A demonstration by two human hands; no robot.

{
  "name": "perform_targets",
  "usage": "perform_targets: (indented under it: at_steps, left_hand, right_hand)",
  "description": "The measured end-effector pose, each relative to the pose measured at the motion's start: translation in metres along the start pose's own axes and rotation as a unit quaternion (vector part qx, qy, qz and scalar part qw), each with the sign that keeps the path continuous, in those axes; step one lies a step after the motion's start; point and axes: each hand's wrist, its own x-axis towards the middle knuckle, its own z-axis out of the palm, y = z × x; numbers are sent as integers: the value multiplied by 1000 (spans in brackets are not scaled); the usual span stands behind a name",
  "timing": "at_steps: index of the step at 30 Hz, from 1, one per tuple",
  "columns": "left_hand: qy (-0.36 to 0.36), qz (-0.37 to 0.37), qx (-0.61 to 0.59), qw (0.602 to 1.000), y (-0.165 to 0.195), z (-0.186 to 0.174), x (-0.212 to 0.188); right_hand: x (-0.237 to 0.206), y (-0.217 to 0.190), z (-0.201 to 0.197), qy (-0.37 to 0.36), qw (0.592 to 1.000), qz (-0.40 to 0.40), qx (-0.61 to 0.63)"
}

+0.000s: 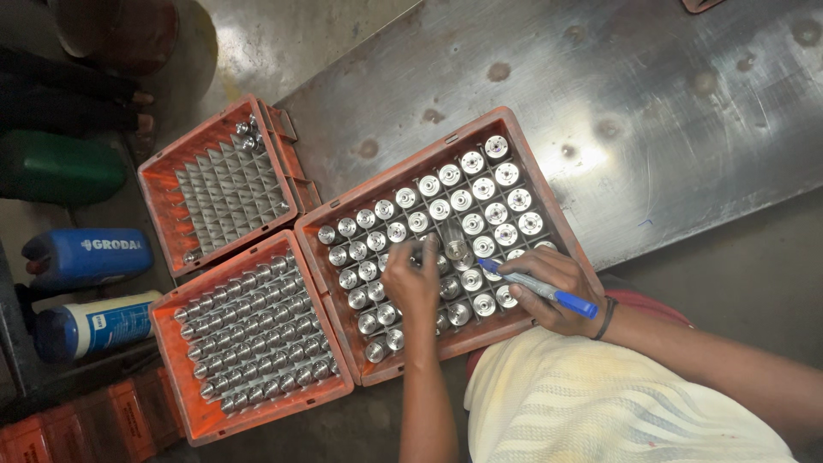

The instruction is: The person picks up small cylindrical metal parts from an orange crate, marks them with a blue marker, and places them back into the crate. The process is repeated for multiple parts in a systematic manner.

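Holding a blue marker point(540, 287) in a closed pinch, the right hand point(557, 291) rests on the near right edge of the centre crate point(446, 146); tip points left toward the metal parts point(471, 201). Left hand point(411, 279) sits over the mid rows, fingers curled narrow on one part; can't tell if it's lifted or just touched. Parts stand upright, one per cell, flat faces up.

Judgement, for a clean step:
- Steady one part w/ left fingertips only; don't knock adjacent cells.
- Keep marker tip square to the top face.
- Work row by row, so none is skipped.

Two more crates point(223, 189) w/ pointed parts sit left, apart from both hands.
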Motion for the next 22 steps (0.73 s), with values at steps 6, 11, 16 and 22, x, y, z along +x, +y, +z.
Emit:
perform_targets:
  at_steps: [6,11,16,22]
  left_hand:
    - [-114,62,7,992,12,-9,0]
    - [-42,-79,18,996,13,-12,7]
    - [-11,55,135,989,4,-10,17]
    - [-41,92,-193,976,-33,-43,39]
  right_hand:
    - [0,0,1,3,1000,-10,-7]
    - [-1,-1,1,-2,1000,-4,-5]
    - [2,-5,0,-3,1000,0,-2]
    - [9,-14,-7,6,1000,-1,-9]
